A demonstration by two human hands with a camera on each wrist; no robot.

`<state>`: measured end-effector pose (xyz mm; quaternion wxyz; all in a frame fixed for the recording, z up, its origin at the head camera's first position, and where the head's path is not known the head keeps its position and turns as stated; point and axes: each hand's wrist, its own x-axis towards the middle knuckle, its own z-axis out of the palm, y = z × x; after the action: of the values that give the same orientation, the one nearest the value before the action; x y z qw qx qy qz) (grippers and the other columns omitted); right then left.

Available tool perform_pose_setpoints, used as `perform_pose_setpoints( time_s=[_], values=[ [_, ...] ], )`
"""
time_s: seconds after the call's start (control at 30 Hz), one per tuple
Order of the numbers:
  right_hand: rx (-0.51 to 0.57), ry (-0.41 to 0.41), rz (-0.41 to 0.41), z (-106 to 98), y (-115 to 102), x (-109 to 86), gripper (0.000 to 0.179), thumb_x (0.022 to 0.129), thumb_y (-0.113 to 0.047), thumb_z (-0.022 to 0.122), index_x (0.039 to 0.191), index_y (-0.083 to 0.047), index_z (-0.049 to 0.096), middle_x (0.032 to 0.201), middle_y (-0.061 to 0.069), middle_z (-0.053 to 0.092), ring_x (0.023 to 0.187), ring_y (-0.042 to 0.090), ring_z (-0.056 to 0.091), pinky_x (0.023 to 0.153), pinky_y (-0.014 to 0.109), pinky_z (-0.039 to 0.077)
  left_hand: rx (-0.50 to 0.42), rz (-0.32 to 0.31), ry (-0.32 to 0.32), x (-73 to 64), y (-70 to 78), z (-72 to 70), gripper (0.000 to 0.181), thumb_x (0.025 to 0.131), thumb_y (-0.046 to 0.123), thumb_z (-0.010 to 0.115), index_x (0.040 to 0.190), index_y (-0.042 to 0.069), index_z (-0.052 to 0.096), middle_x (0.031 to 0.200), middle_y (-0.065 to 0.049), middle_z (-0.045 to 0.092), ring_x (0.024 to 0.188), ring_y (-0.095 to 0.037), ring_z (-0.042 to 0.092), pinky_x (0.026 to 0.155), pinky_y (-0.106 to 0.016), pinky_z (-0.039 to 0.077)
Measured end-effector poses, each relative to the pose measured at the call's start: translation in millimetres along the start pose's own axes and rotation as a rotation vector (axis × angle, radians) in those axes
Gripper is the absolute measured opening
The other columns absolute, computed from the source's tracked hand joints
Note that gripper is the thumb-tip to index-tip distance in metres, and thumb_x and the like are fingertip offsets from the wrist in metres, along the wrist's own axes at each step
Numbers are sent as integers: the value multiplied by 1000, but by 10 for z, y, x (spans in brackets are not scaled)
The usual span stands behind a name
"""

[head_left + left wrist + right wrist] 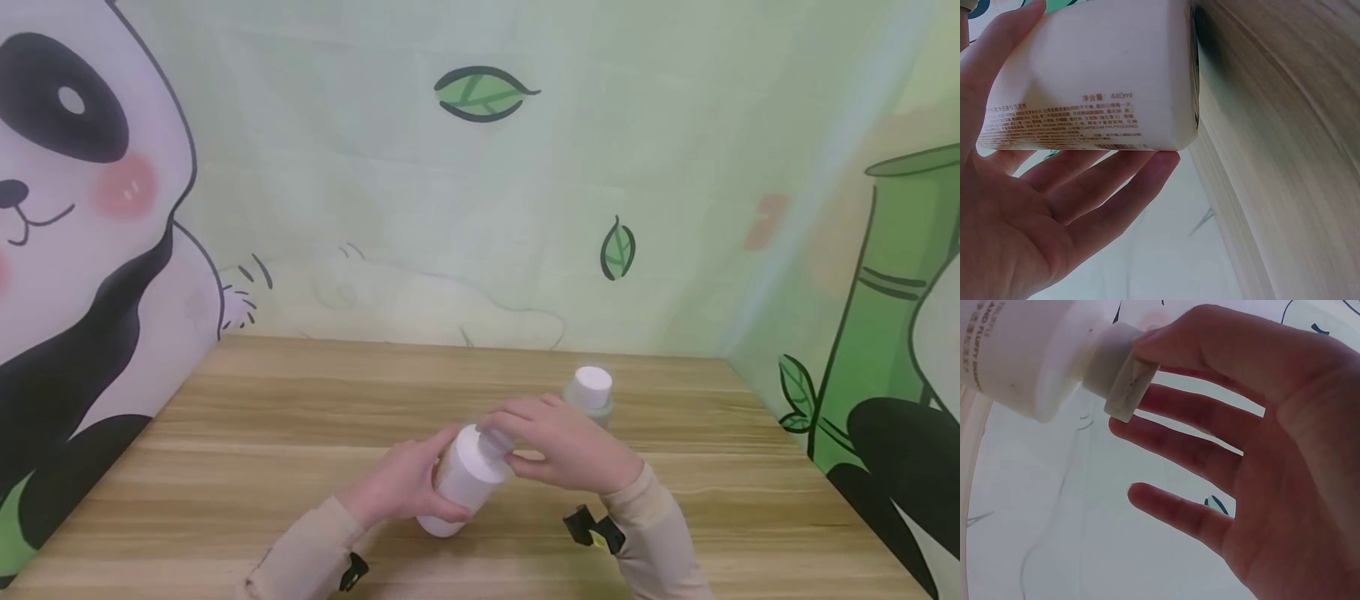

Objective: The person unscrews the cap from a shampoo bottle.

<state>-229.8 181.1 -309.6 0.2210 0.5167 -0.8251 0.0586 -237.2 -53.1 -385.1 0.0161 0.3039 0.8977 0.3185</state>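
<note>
Fingers point(1150, 174) grasp bottle point(461, 483) and cap point(1108, 360)

At the near middle of the table point(247, 467), the bottle leans right, gripped by the left hand point(397, 483). Farther right, a second bottle point(592, 392) stands just beyond the right hand point(562, 442), whose thumb and fingers pinch the cap.

A booth-like nook; panda-printed backdrops point(337, 150) wall three sides of a wood-grain tabletop point(300, 400).

Left fingers point(1124, 203) curved — right fingers point(1175, 449) pinched
</note>
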Motion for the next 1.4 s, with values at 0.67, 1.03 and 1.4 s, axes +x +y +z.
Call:
perform_pose_setpoints(
  time_s=[0.67,1.03,1.4],
  values=[
    [-41,-39,89,-8,-12,6,37,90,-36,65,120,-14,62,113,-3,68,105,14,63,92,39,50,-5,15,2,-23,-5,7,90,64,34,87,139,14,42,103,-10,72,86,-21,68,73,-36,55],
    [2,19,-15,6,13,2,36,83,-17,73,118,-14,63,114,0,67,106,16,63,86,36,51,-16,10,2,-25,-1,9,90,64,34,87,139,14,42,101,-9,72,85,-19,67,72,-34,54],
    [27,-12,18,-25,4,-7,43,85,-29,71,125,-17,61,121,0,65,113,17,60,90,39,50,2,19,8,-17,-2,0,91,64,34,87,140,14,41,101,-9,72,85,-20,68,72,-34,54]
  ],
)
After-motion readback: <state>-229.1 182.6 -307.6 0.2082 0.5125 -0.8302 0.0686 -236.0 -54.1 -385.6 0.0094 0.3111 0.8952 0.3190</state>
